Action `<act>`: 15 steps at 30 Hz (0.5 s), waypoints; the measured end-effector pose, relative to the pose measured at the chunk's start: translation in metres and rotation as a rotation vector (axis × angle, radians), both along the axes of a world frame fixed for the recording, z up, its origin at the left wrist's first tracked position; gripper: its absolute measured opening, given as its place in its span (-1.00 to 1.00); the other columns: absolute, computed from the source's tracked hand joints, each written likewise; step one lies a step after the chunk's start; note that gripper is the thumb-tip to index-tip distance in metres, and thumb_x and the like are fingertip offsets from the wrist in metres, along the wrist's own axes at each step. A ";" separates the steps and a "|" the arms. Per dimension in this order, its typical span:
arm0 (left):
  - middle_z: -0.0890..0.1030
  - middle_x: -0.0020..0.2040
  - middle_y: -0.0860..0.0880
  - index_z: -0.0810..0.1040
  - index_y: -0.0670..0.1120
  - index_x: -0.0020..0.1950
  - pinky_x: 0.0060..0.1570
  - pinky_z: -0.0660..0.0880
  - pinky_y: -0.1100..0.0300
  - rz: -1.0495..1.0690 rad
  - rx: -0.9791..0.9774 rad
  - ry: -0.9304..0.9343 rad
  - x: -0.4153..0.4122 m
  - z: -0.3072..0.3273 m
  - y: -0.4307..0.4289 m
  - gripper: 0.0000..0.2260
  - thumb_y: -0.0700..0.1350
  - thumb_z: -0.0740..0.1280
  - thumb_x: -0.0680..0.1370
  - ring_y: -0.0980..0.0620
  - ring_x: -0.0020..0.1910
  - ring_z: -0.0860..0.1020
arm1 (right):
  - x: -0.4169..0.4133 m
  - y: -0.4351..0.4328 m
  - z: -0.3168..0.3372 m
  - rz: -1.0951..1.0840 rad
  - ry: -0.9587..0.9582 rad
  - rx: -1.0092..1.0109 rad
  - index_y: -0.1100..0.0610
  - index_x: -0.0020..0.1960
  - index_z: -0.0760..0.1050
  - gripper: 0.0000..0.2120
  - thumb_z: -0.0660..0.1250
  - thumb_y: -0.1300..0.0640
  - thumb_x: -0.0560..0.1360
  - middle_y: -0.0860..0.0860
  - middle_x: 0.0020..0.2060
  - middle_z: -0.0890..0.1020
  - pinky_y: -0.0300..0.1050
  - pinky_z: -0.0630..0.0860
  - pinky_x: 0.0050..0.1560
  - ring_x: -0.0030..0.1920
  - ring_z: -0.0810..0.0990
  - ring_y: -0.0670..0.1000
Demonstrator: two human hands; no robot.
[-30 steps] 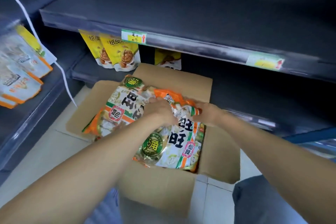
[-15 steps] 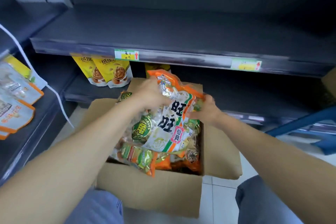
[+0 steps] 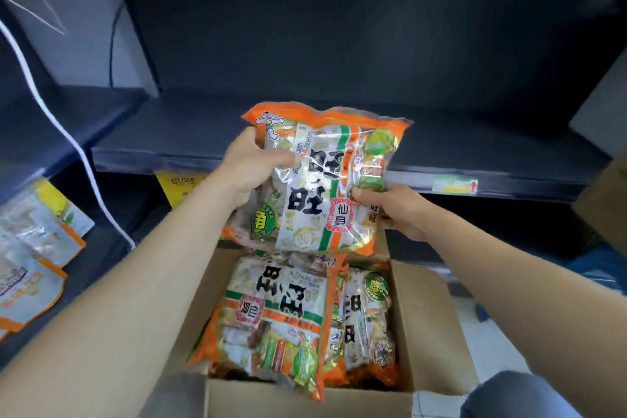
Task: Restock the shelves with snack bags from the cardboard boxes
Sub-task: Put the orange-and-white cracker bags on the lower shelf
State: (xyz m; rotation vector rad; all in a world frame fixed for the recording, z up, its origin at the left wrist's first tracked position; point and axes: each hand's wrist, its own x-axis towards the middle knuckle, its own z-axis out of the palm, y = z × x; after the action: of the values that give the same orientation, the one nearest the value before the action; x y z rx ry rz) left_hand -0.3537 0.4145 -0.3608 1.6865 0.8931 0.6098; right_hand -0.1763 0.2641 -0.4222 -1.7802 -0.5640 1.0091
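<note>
Left hand [image 3: 252, 168] and right hand [image 3: 395, 210] clamp the snack bag [image 3: 322, 180] by its side edges; likely light, crinkly, slippery, contents probably brittle.

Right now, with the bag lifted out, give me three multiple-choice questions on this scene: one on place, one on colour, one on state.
1. Where is the held snack bag?
A. Lying on the floor
B. In the air above the cardboard box, in front of the dark shelf
C. Standing on the shelf

2. What colour are the held bag's edges?
A. Blue
B. Purple
C. Orange

3. How is the bag being held?
A. By the left hand and right hand, one on each side
B. By one hand only
C. By nobody

Answers:
1 B, the box with more bags sits right below it and the shelf board lies behind it.
2 C, orange runs along its top and bottom.
3 A, fingers of both hands close on its sides.
</note>
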 end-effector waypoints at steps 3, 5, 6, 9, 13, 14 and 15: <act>0.61 0.07 0.00 0.48 -0.03 0.11 0.03 0.55 0.06 -0.027 0.060 -0.113 0.004 0.018 0.004 -0.63 -0.17 0.51 0.37 0.00 0.06 0.60 | 0.004 0.011 0.027 -0.090 -0.093 0.088 0.04 0.01 0.56 -0.80 0.47 0.05 0.42 0.00 -0.03 0.70 0.06 0.50 0.19 0.05 0.64 0.05; 0.58 0.19 0.02 0.40 0.02 0.29 0.17 0.51 -0.03 -0.116 0.174 -0.042 0.013 0.031 0.004 -0.53 -0.16 0.45 0.43 -0.02 0.13 0.57 | 0.010 0.016 0.045 -0.167 -0.124 0.183 0.06 0.00 0.56 -0.85 0.45 0.12 0.45 0.02 -0.03 0.70 0.06 0.56 0.15 0.01 0.67 0.05; 0.52 0.26 0.03 0.30 0.07 0.40 0.16 0.50 -0.01 -0.161 0.219 0.025 0.020 0.038 0.004 -0.44 -0.17 0.41 0.46 -0.03 0.16 0.54 | 0.015 0.017 0.052 -0.205 -0.129 0.217 0.09 0.02 0.56 -0.84 0.44 0.15 0.46 0.04 -0.02 0.70 0.06 0.59 0.11 -0.02 0.68 0.05; 0.40 0.28 0.05 0.04 0.18 0.50 -0.17 0.53 0.10 -0.240 0.263 0.166 0.049 0.051 -0.002 -0.32 -0.20 0.32 0.53 -0.03 0.06 0.51 | 0.039 0.010 0.069 -0.321 -0.186 0.257 0.15 0.11 0.51 -0.76 0.43 0.17 0.47 0.07 -0.02 0.69 -0.19 0.60 -0.33 -0.18 0.68 0.01; 0.39 0.37 0.01 0.07 0.16 0.49 0.07 0.57 -0.02 -0.297 0.292 0.121 0.099 0.054 -0.014 -0.38 -0.16 0.31 0.56 -0.06 0.13 0.51 | 0.088 -0.011 0.080 -0.431 -0.249 0.270 0.17 0.15 0.50 -0.69 0.45 0.15 0.45 0.06 -0.02 0.68 -0.03 0.63 -0.15 -0.07 0.68 0.06; 0.41 0.36 0.00 0.10 0.12 0.49 0.12 0.55 -0.03 -0.292 0.298 0.100 0.115 0.053 -0.016 -0.41 -0.16 0.31 0.56 -0.07 0.17 0.50 | 0.100 -0.015 0.083 -0.450 -0.282 0.268 0.16 0.14 0.49 -0.69 0.46 0.14 0.44 0.06 -0.01 0.68 0.05 0.62 -0.02 -0.03 0.67 0.08; 0.42 0.34 0.00 0.15 0.08 0.48 0.15 0.53 -0.04 -0.278 0.297 0.090 0.131 0.051 -0.016 -0.44 -0.16 0.30 0.56 -0.07 0.19 0.49 | 0.112 -0.018 0.086 -0.462 -0.305 0.272 0.16 0.13 0.47 -0.68 0.46 0.14 0.44 0.06 -0.01 0.67 0.09 0.60 0.05 -0.01 0.66 0.09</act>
State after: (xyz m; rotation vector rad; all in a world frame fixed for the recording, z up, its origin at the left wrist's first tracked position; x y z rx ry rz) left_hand -0.2227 0.3986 -0.3102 2.0758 0.6352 0.4975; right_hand -0.0641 0.2457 -0.3363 -1.7169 -0.4209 0.3303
